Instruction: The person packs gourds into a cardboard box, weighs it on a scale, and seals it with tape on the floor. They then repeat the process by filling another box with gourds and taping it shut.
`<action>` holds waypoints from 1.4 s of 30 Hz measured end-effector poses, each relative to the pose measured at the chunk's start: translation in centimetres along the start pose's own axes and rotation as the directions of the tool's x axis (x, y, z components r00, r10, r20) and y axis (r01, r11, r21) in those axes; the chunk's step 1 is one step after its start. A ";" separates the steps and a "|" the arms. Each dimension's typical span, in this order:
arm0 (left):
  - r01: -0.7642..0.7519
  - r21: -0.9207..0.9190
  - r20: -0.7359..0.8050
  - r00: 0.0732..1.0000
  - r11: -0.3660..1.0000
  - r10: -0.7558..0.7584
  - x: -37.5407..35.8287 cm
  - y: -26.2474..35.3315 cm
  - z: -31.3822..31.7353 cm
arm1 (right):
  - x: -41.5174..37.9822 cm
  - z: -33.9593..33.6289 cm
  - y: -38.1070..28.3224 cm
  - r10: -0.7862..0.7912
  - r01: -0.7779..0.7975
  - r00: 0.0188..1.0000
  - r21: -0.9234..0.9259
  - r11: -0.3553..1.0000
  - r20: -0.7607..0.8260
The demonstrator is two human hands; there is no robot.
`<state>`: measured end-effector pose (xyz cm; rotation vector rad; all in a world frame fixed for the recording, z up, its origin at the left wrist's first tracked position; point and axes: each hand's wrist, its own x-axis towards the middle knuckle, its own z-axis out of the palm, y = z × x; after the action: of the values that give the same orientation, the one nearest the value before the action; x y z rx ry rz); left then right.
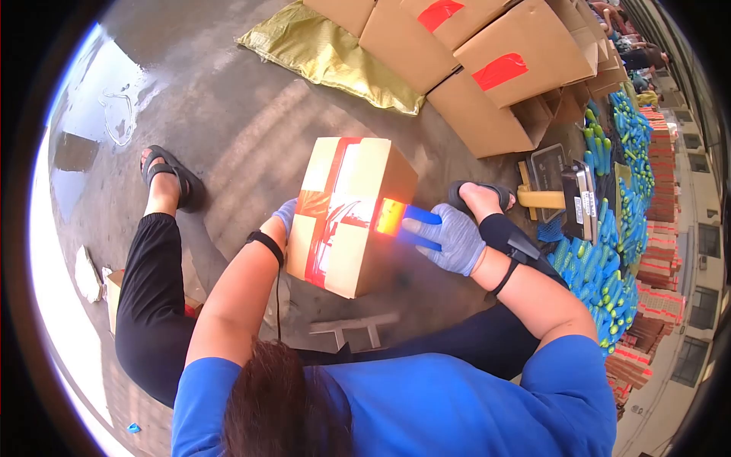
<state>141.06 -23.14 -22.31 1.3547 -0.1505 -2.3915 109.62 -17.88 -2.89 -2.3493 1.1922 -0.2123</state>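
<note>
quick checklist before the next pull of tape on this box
1. Left hand steadies the box: ok, it rests against the box's left side.
2. Right hand grips the tape dispenser: ok, gloved fingers wrap its blue handle.
3. Dispenser meets the box: ok, its orange end is at the right edge.
4. Red tape lies flat on top: cannot tell, glare.
5. Box flaps closed: ok.
</note>
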 end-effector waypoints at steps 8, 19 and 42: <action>-0.032 0.584 -0.224 0.954 0.811 0.199 -4.1 7.8 3.1 | 7.2 -0.8 -6.8 0.234 -0.141 0.911 -0.277 0.950 0.339; -0.437 0.395 -0.028 0.874 0.808 0.486 -3.0 5.5 -0.5 | 5.8 -5.0 -4.0 0.186 -0.064 0.857 -0.259 0.964 0.480; -0.034 0.778 -0.189 0.939 0.628 0.286 -10.2 15.9 -4.5 | 16.9 1.3 -8.9 -0.043 0.093 0.948 -0.146 0.985 0.315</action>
<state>153.99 -33.43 -12.07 1.9257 -1.2827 -1.9655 126.65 -26.37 -0.98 -2.4473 1.0062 0.2339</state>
